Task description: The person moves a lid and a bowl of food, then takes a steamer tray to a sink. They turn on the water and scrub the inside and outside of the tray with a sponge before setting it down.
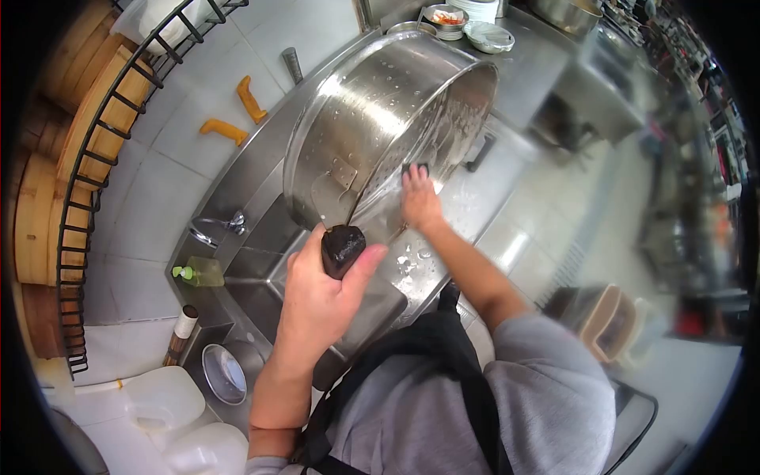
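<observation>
A large stainless steel pot lies tilted over the sink, wet with drops and its mouth turned to the right. My left hand is closed around a black handle at the pot's near side. At the lower part of the pot's mouth, my right hand presses a small dark scouring pad to the wet inner wall. Part of the pad is hidden under my fingers. Another black handle shows on the pot's far right side.
Beneath the pot is a metal sink with a faucet. A soap bottle, a brush and a metal bowl stand at left. Bowls sit at the back. Bamboo steamers fill a wall rack.
</observation>
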`<state>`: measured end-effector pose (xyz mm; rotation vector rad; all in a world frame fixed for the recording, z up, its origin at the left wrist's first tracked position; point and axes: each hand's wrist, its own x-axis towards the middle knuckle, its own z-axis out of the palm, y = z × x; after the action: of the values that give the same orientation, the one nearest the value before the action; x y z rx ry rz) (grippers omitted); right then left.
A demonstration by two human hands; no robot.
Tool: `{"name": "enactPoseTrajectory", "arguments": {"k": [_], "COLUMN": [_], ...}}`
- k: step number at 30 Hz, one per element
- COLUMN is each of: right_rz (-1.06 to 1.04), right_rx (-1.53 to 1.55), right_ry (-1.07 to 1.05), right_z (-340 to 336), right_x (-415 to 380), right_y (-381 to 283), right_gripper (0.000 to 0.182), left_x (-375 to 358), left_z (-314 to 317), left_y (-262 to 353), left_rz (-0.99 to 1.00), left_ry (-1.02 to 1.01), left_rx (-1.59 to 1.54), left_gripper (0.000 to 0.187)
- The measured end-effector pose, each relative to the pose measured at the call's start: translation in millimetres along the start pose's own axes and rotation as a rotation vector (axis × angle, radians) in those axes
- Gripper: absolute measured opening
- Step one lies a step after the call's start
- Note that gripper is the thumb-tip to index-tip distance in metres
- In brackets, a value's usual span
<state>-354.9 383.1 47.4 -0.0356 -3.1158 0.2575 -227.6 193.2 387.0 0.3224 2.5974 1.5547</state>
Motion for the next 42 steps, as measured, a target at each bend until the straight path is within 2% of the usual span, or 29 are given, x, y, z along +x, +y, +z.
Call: {"name": "enactPoseTrajectory", "arguments": {"k": [1,3,6,9,11,12,14,16,17,19,20,22,24,26,28,29,31,33,34,35,36,37,38,40,42], "right_rz": [0.005,0.027,0.075,0.106,0.065,0.069,0.09,0.048,0.042,0.159,0.149,0.083,0.059,0.033,-0.006,-0.041,-0.129,0.014,-0.062,-0.031,0.05,-0.111,-0.141,-0.191,-0.314], "right_rx": [0.004,-0.313,-0.328,-0.137,0.0,0.002,-0.29,-0.498,-0.498,-0.4,-0.221,-0.125,0.121,-0.063,-0.522,-0.615,-0.747,-0.661,-0.254,-0.231,-0.116,-0.055,0.368,0.852,0.625], "right_ry": [0.0,0.25,0.311,0.043,-0.141,-0.143,0.135,0.353,0.342,0.329,0.268,0.059,-0.032,-0.005,0.337,0.49,0.52,0.502,0.548,0.428,0.275,0.053,-0.191,0.022,0.048], "right_z": [-11.9,-55.1,-70.6,-15.3,-31.2,-32.0,-45.3,-101.3,-98.3,-94.8,-51.0,-4.7,-22.3,-50.4,-104.5,-141.0,-171.9,-125.5,-68.0,-24.1,-11.5,-1.4,-54.2,-24.7,-16.6], "right_x": [13.7,38.1,35.7,-8.0,-27.2,-23.6,14.3,40.6,36.3,29.2,20.1,-18.2,-32.7,-10.2,24.1,36.8,40.8,27.4,27.2,11.1,-11.8,-30.5,-50.4,-79.0,-76.9], "right_y": [19.1,52.4,53.5,-1.4,-19.8,-7.7,50.6,85.9,82.5,71.0,62.6,13.0,-5.0,37.6,100.4,119.7,133.0,127.7,128.7,103.7,58.1,17.2,-19.2,-57.4,-18.3], "right_gripper": [0.055,0.056,0.063,0.07,0.068,0.068,0.065,0.064,0.064,0.066,0.069,0.072,0.072,0.066,0.059,0.058,0.056,0.055,0.056,0.058,0.065,0.073,0.069,0.06,0.058], "left_x": [-1.5,0.3,-2.7,1.7,3.3,-0.9,-3.8,-6.7,-9.6,-9.8,-6.8,-1.5,2.6,-2.8,-4.6,-5.1,-6.0,-3.5,-0.9,0.2,3.0,6.5,9.4,9.6,5.4], "left_z": [-0.5,1.0,4.7,4.0,5.5,5.2,5.9,8.4,9.2,11.9,13.8,15.6,15.1,15.1,17.5,16.7,18.7,17.7,18.1,20.5,21.6,22.2,22.3,25.4,27.8], "left_y": [-2.2,-3.0,-5.0,-1.1,4.4,4.2,3.5,-0.1,-2.6,-2.0,-0.2,3.0,4.7,2.5,2.3,-0.3,-1.3,-7.7,-11.4,-5.4,-1.9,-1.4,-4.0,-0.6,7.5], "left_rz": [0.006,0.019,0.037,0.141,0.085,0.084,0.089,0.063,0.026,0.032,0.053,0.097,0.128,0.091,0.013,0.004,-0.009,0.003,0.058,0.0,-0.009,-0.02,0.016,0.001,-0.019], "left_ry": [-0.006,-0.006,0.029,0.027,-0.004,-0.009,-0.002,-0.002,-0.003,-0.005,-0.005,0.003,0.016,0.002,0.013,0.01,0.016,0.006,0.02,0.009,-0.012,-0.022,-0.056,-0.049,-0.013], "left_rx": [0.002,-0.001,0.005,0.048,-0.008,-0.006,0.046,0.02,0.002,0.003,0.003,0.01,0.039,0.023,-0.029,-0.004,-0.033,-0.044,-0.031,-0.101,-0.146,-0.189,-0.194,-0.184,-0.153], "left_gripper": [0.031,0.032,0.032,0.031,0.028,0.028,0.026,0.026,0.026,0.026,0.026,0.029,0.031,0.03,0.028,0.027,0.024,0.022,0.021,0.019,0.018,0.017,0.018,0.018,0.018]}}
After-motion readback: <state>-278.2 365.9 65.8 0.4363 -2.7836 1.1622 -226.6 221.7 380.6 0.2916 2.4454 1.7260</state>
